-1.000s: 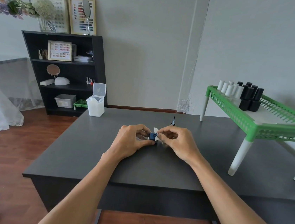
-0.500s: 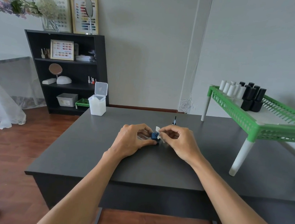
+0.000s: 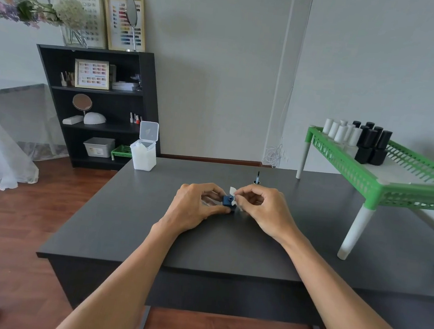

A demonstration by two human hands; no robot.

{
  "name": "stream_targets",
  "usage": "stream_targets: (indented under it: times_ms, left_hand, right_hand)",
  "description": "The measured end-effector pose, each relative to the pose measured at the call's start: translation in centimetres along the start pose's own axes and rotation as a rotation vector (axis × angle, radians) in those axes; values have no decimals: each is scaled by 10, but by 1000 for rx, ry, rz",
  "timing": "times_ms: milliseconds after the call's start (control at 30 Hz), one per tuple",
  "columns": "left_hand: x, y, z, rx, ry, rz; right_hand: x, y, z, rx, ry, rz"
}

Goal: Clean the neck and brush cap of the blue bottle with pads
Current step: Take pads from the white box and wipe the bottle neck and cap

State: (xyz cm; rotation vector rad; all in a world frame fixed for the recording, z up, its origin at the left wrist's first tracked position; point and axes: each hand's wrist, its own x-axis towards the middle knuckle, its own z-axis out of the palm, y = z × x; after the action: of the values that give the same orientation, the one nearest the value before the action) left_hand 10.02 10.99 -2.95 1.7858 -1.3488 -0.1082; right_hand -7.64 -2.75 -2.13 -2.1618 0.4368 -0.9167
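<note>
Squarely at the middle of the dark bench (image 3: 228, 246) stands the blue bottle (image 3: 229, 202), small and blocky, with flat sides and a short round neck open at the top; its colour is a deep, glossy navy; it rests upright on the matte grey-black surface. The left hand (image 3: 194, 207) curls around it from the left, thumb and fingers gripping the body; the right hand (image 3: 262, 210) pinches a small white pad (image 3: 233, 192) and holds it against the bottle's neck, the pad's soft, thin edge sticking up above the fingertips. Just beyond the right hand the brush cap (image 3: 257, 178) stands on the bench with its thin dark stem pointing upward; whether its base is touching anything but the bench cannot be told.

Farther back on the left sits a clear plastic box (image 3: 143, 154) with a hinged lid standing open, filled with white pads. On the right stands a green plastic rack (image 3: 387, 181) with a slotted, lattice-like rim and white legs; it carries a cluster of bottles at its far corner, white bottles (image 3: 340, 131) with rounded caps and black bottles (image 3: 372, 147) with square bodies, packed just beside each other. Behind the bench a black shelf (image 3: 92, 107) stands against the pale wall, above a reddish wood floor (image 3: 14, 222).
</note>
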Motion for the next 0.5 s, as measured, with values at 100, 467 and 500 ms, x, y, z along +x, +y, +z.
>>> stream_targets:
  times_ms: [100,467,500]
  left_hand:
    - [0,-1,0,-3,-9,1]
    - [0,1,0,-73,13,-42]
    - [0,1,-1,-76,4,-40]
  right_hand:
    - [0,-1,0,10,6,1]
    - [-1,-1,-1,-12,-10,-5]
    - [0,-1,-1,-11,-2,-2]
